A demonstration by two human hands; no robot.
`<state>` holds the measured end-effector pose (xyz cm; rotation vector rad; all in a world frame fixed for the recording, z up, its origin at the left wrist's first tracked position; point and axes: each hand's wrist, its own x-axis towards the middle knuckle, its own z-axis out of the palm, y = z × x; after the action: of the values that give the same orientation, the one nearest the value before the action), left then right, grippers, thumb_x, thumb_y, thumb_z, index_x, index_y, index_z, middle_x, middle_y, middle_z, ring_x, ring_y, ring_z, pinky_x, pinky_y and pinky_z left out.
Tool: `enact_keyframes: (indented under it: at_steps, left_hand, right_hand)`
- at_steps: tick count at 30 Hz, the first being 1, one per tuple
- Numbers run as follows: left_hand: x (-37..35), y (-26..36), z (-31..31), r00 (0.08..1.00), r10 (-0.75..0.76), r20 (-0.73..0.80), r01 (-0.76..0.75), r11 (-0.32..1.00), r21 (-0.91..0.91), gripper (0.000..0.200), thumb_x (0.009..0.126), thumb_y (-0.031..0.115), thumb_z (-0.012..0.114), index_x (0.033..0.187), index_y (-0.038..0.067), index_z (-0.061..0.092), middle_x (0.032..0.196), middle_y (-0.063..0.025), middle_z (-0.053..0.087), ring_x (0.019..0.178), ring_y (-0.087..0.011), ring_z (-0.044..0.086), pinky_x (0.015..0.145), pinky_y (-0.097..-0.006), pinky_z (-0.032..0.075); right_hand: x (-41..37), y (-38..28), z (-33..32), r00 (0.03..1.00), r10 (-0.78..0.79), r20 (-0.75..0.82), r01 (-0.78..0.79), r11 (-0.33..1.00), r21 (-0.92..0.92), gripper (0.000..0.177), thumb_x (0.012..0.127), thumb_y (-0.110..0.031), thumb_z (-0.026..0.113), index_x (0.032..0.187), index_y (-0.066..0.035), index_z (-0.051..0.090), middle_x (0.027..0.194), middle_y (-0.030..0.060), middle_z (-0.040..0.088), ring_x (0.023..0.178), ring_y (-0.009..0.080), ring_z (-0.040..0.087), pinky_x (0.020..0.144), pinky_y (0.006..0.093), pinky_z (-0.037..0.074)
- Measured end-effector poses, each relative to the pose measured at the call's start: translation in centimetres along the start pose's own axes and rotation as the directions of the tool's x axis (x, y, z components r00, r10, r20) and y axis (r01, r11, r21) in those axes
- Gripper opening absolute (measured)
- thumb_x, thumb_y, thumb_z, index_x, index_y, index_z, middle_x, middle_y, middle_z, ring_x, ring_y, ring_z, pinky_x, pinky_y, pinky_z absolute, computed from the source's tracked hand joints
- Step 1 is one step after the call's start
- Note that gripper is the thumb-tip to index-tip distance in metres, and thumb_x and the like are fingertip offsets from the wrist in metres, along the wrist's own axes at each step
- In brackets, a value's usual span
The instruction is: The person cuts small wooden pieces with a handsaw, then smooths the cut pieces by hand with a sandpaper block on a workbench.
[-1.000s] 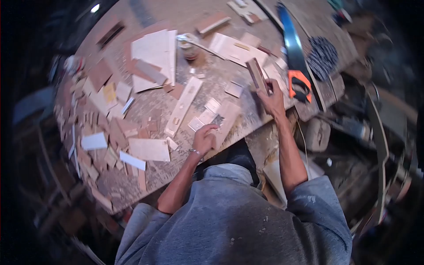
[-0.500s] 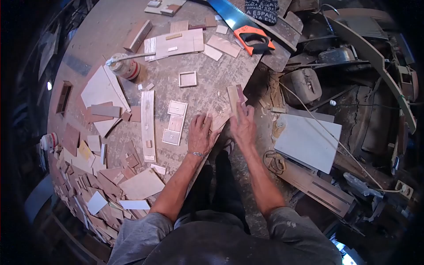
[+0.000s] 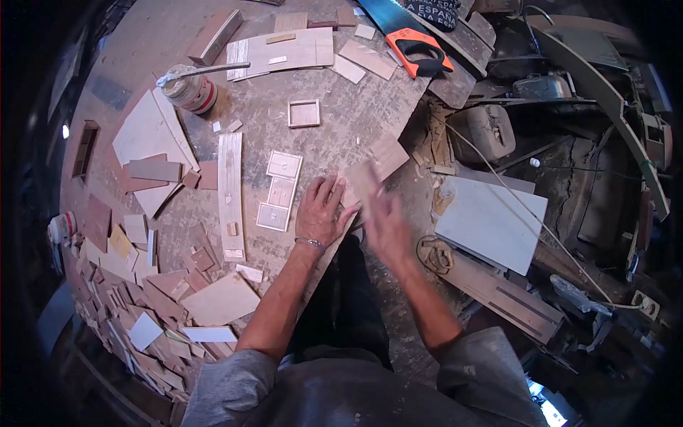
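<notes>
A flat thin wooden board [image 3: 389, 156] lies at the table's edge, its far corner in plain sight. My left hand [image 3: 319, 211] rests flat at its near left end, fingers stretched and thumb apart, a bracelet on the wrist. My right hand [image 3: 390, 229] is closed around a light wooden block with a dark red side, like a sanding block [image 3: 365, 183], over the board; motion blurs both. Left of my left hand are small framed wooden panels joined in a stepped row [image 3: 282, 192]. Beyond them sits a small square wooden frame [image 3: 304, 104].
An orange-handled handsaw [image 3: 420, 53] lies at the back right. An open jar [image 3: 192, 94] with a stick across it stands at the back left. Wood offcuts [image 3: 220, 297] pile up on the near left. Right of the table are a white panel [image 3: 491, 217] and a cable [image 3: 530, 206].
My right hand has drawn the sanding block back toward me and to the left, showing more of the board's far end. My left hand stays at the board. The view has shifted slightly.
</notes>
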<state>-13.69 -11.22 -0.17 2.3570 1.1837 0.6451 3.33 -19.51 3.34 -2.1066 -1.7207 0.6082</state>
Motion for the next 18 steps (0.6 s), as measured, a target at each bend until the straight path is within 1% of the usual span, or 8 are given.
enact_keyframes:
  at_steps: [2, 5, 8, 9, 12, 15, 17, 18]
  left_hand:
    - [0.6, 0.0, -0.1, 1.0, 0.002, -0.008, -0.002, 1.0, 0.018, 0.06, 0.083, 0.034, 0.081, 0.13, 0.002, 0.062, 0.137, -0.0182, 0.057, 0.125, -0.0396, 0.05, 0.106, -0.0484, 0.045]
    - [-0.8, 0.5, -0.1, 1.0, -0.008, 0.01, 0.008, 1.0, 0.01, 0.059, 0.083, 0.034, 0.08, 0.129, 0.002, 0.062, 0.136, -0.0183, 0.057, 0.126, -0.0396, 0.05, 0.105, -0.0484, 0.045]
    - [0.3, 0.1, 0.1, 1.0, 0.003, -0.018, -0.003, 1.0, 0.012, 0.059, 0.084, 0.034, 0.079, 0.131, 0.002, 0.062, 0.138, -0.0178, 0.057, 0.126, -0.039, 0.05, 0.105, -0.0478, 0.045]
    - [0.3, 0.1, 0.0, 1.0, 0.004, -0.017, -0.003, 1.0, 0.025, 0.059, 0.084, 0.035, 0.078, 0.131, 0.002, 0.062, 0.138, -0.0173, 0.057, 0.127, -0.0383, 0.051, 0.103, -0.0474, 0.046]
    - [0.5, 1.1, -0.6, 0.999, -0.038, -0.017, 0.039, 0.999, 0.035, 0.053, 0.085, 0.029, 0.076, 0.129, 0.002, 0.063, 0.134, -0.0173, 0.058, 0.125, -0.0386, 0.051, 0.1, -0.0483, 0.047]
    - [1.8, 2.6, -1.3, 0.979, -0.172, -0.106, 0.163, 0.983, -0.084, 0.046, 0.081, 0.016, 0.076, 0.123, 0.002, 0.064, 0.122, -0.0191, 0.06, 0.118, -0.0417, 0.054, 0.098, -0.048, 0.048]
    - [3.2, 2.2, -1.1, 0.98, -0.2, -0.021, 0.192, 0.963, -0.189, 0.042, 0.078, 0.008, 0.075, 0.118, 0.002, 0.066, 0.113, -0.0202, 0.061, 0.111, -0.0431, 0.056, 0.094, -0.0473, 0.049]
    - [3.9, 1.1, -0.8, 0.981, -0.164, 0.103, 0.184, 0.956, -0.228, 0.039, 0.076, 0.005, 0.073, 0.115, 0.002, 0.068, 0.108, -0.0207, 0.061, 0.106, -0.0432, 0.058, 0.092, -0.0471, 0.05]
  right_hand:
    - [0.4, 1.4, -0.4, 0.999, -0.044, 0.019, 0.045, 0.998, -0.05, 0.055, 0.097, -0.026, 0.061, 0.15, -0.017, 0.049, 0.124, 0.0238, 0.052, 0.102, 0.0452, 0.064, 0.08, 0.052, 0.058]
    - [4.1, 0.8, -1.4, 0.978, 0.197, -0.072, -0.192, 0.979, 0.07, 0.053, 0.096, -0.028, 0.062, 0.147, -0.019, 0.051, 0.127, 0.0224, 0.052, 0.108, 0.0456, 0.063, 0.083, 0.0543, 0.058]
    - [-1.6, 0.8, 0.4, 0.998, -0.057, -0.026, 0.055, 0.995, -0.08, 0.051, 0.096, -0.028, 0.062, 0.145, -0.016, 0.053, 0.127, 0.0229, 0.052, 0.106, 0.0447, 0.064, 0.081, 0.0519, 0.058]
    - [-0.1, 1.9, -0.7, 0.998, -0.037, 0.044, 0.041, 0.995, -0.091, 0.054, 0.096, -0.028, 0.061, 0.148, -0.016, 0.051, 0.129, 0.0235, 0.052, 0.106, 0.043, 0.064, 0.081, 0.0509, 0.057]
    - [6.1, 3.2, -3.8, 0.967, 0.243, -0.07, -0.245, 0.969, -0.024, 0.06, 0.097, -0.026, 0.061, 0.154, -0.015, 0.045, 0.131, 0.0239, 0.053, 0.11, 0.0413, 0.062, 0.089, 0.0472, 0.055]
    - [5.7, 7.7, -1.6, 0.93, 0.2, -0.307, -0.128, 0.963, 0.238, 0.069, 0.093, -0.023, 0.065, 0.156, -0.012, 0.04, 0.131, 0.0231, 0.052, 0.116, 0.0401, 0.059, 0.099, 0.0452, 0.05]
    - [2.9, 5.6, -3.0, 0.939, 0.259, -0.226, -0.142, 0.891, 0.432, 0.073, 0.089, -0.018, 0.069, 0.155, -0.007, 0.04, 0.143, 0.0223, 0.05, 0.125, 0.0392, 0.055, 0.105, 0.0441, 0.046]
    - [1.2, 4.1, -3.8, 0.944, 0.281, -0.174, -0.154, 0.84, 0.52, 0.075, 0.087, -0.016, 0.07, 0.155, -0.005, 0.04, 0.148, 0.0219, 0.048, 0.13, 0.0387, 0.053, 0.108, 0.0436, 0.044]
